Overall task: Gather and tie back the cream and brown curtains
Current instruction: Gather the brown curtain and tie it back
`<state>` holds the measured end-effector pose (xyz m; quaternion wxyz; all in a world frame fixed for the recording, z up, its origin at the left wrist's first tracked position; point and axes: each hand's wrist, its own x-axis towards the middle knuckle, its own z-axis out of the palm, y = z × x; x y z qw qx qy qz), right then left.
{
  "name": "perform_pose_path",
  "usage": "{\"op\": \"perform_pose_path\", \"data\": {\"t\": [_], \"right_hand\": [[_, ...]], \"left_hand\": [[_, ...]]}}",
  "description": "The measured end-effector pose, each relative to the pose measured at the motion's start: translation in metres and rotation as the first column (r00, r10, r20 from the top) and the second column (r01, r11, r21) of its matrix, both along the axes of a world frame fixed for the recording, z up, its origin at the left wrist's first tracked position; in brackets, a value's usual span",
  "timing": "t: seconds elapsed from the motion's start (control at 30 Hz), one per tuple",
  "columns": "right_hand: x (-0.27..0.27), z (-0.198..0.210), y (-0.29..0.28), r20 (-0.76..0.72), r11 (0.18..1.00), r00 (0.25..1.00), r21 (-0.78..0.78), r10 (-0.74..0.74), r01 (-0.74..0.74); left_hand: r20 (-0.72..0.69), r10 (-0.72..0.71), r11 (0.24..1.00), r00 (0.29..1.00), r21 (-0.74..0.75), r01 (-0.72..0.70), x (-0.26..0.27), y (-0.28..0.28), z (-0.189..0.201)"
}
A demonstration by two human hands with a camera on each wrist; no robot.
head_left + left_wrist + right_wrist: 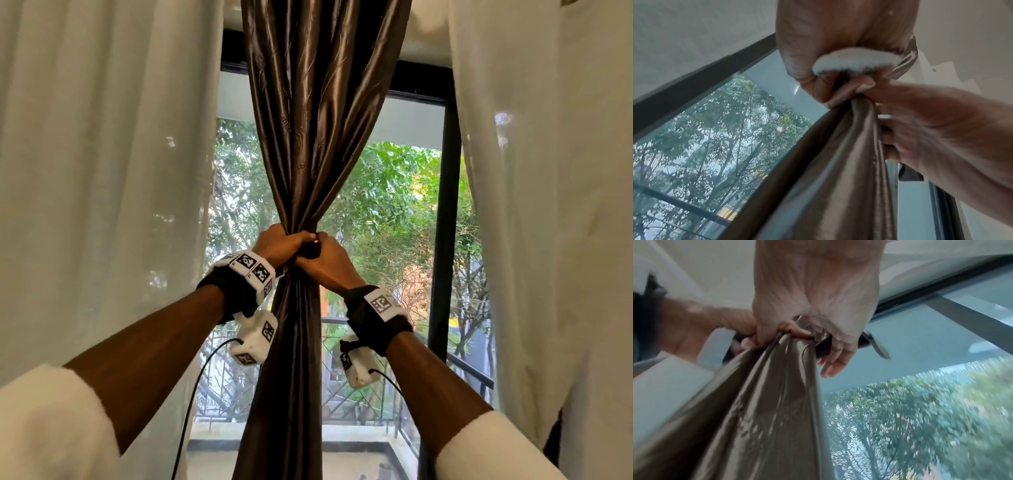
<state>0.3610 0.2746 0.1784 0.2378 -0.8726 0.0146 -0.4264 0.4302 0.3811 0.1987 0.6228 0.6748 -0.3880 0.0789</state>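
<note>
The brown satin curtain hangs in the middle of the window, bunched into a narrow waist. My left hand grips that waist from the left. My right hand grips it from the right, and the knuckles of the two touch. In the left wrist view my left hand holds the folds together with a brown satin band that bears a white fuzzy pad. In the right wrist view my right hand has its thumb on the folds and its fingers round a dark strip. Cream curtains hang at the left and right.
Behind the curtains is a glass door with a black frame. Beyond it lie a balcony railing and trees. Cables run down from both wrist cameras.
</note>
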Motion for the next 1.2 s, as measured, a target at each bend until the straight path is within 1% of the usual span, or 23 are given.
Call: {"op": "perform_pose_path", "data": {"t": [0.03, 0.1, 0.13, 0.17, 0.2, 0.23, 0.27, 0.3, 0.33, 0.37, 0.4, 0.43, 0.5, 0.6, 0.67, 0.73, 0.83, 0.93, 1.0, 1.07, 1.13, 1.17, 1.2], "right_hand": [[-0.007, 0.003, -0.008, 0.016, 0.995, 0.999, 0.086, 0.039, -0.041], [-0.024, 0.01, -0.022, 0.059, 0.957, 0.997, 0.282, 0.048, -0.063], [-0.032, 0.013, -0.03, 0.099, 0.946, 0.994, 0.325, -0.048, 0.014], [-0.033, 0.017, -0.041, 0.111, 0.939, 0.967, 0.285, -0.23, 0.191], [-0.037, 0.019, -0.047, 0.085, 0.899, 0.904, 0.183, -0.418, 0.399], [-0.037, 0.02, -0.048, 0.057, 0.855, 0.855, 0.091, -0.516, 0.51], [-0.034, 0.021, -0.047, 0.015, 0.871, 0.871, 0.033, -0.49, 0.49], [-0.033, 0.022, -0.042, -0.054, 0.935, 0.936, 0.048, -0.348, 0.35], [-0.03, 0.022, -0.036, -0.113, 0.977, 0.981, 0.129, -0.157, 0.171], [-0.028, 0.022, -0.03, -0.128, 0.974, 0.992, 0.226, 0.021, 0.009], [-0.029, 0.022, -0.025, -0.113, 0.95, 0.981, 0.288, 0.157, -0.119], [-0.029, 0.022, -0.023, -0.093, 0.936, 0.972, 0.303, 0.217, -0.18], [-0.029, 0.024, -0.018, -0.094, 0.942, 0.966, 0.26, 0.242, -0.211], [-0.03, 0.028, -0.015, -0.11, 0.984, 0.981, 0.096, 0.158, -0.147], [-0.03, 0.031, -0.017, -0.079, 0.992, 0.989, 0.054, 0.122, -0.118], [-0.033, 0.034, -0.022, -0.088, 0.99, 0.989, 0.092, 0.119, -0.11], [-0.039, 0.037, -0.025, -0.113, 0.974, 0.989, 0.216, 0.095, -0.069], [-0.045, 0.036, -0.018, -0.09, 0.961, 0.994, 0.273, 0.066, -0.039], [-0.047, 0.032, -0.003, -0.08, 0.972, 0.993, 0.223, 0.091, -0.071], [-0.048, 0.03, 0.013, -0.045, 0.982, 0.992, 0.152, 0.117, -0.109], [-0.044, 0.029, 0.026, -0.004, 0.989, 0.99, 0.044, 0.143, -0.143], [-0.041, 0.029, 0.031, 0.002, 0.987, 0.987, -0.01, 0.16, -0.16], [-0.037, 0.029, 0.036, -0.01, 0.983, 0.984, -0.022, 0.18, -0.181]], "left_hand": [[-0.027, -0.004, 1.0, 1.0, -0.008, 0.004, 0.004, -0.003, 0.0], [-0.057, -0.027, 1.0, 0.998, -0.009, 0.026, 0.011, -0.004, -0.001], [-0.061, -0.043, 0.999, 0.997, -0.002, 0.043, 0.009, -0.002, 0.0], [-0.065, -0.07, 0.997, 0.995, 0.008, 0.071, 0.009, -0.001, 0.001], [-0.075, -0.088, 0.996, 0.993, 0.016, 0.089, 0.007, 0.001, 0.002], [-0.077, -0.106, 0.994, 0.991, 0.027, 0.109, 0.004, 0.003, 0.003], [-0.079, -0.111, 0.993, 0.991, 0.041, 0.115, 0.001, 0.004, 0.004], [-0.076, -0.118, 0.992, 0.99, 0.04, 0.122, -0.001, 0.003, 0.005], [-0.084, -0.122, 0.991, 0.989, 0.035, 0.126, -0.003, 0.004, 0.005], [-0.091, -0.13, 0.991, 0.987, 0.025, 0.133, -0.004, 0.006, 0.005], [-0.103, -0.135, 0.99, 0.985, 0.019, 0.138, -0.005, 0.008, 0.005], [-0.119, -0.149, 0.989, 0.982, 0.009, 0.151, -0.002, 0.009, 0.004], [-0.144, -0.17, 0.985, 0.975, -0.002, 0.171, -0.002, 0.014, 0.004], [-0.145, -0.165, 0.986, 0.975, -0.014, 0.165, -0.004, 0.02, 0.005], [-0.137, -0.163, 0.987, 0.977, -0.018, 0.163, -0.005, 0.024, 0.007], [-0.099, -0.157, 0.987, 0.983, 0.005, 0.158, -0.007, 0.026, 0.008], [-0.008, -0.148, 0.988, 0.989, 0.034, 0.148, -0.008, 0.027, 0.007], [0.111, -0.034, 0.994, 0.993, 0.11, 0.021, 0.0, 0.031, 0.002], [0.159, 0.064, 0.981, 0.985, 0.172, -0.091, 0.004, 0.034, -0.002], [0.175, 0.117, 0.966, 0.978, 0.21, -0.154, 0.006, 0.035, -0.006], [0.15, 0.121, 0.969, 0.981, 0.198, -0.15, 0.005, 0.035, -0.009], [0.094, 0.089, 0.981, 0.992, 0.161, -0.104, 0.007, 0.034, -0.009], [0.006, 0.026, 0.995, 1.0, 0.096, -0.026, 0.008, 0.035, -0.01]]}}
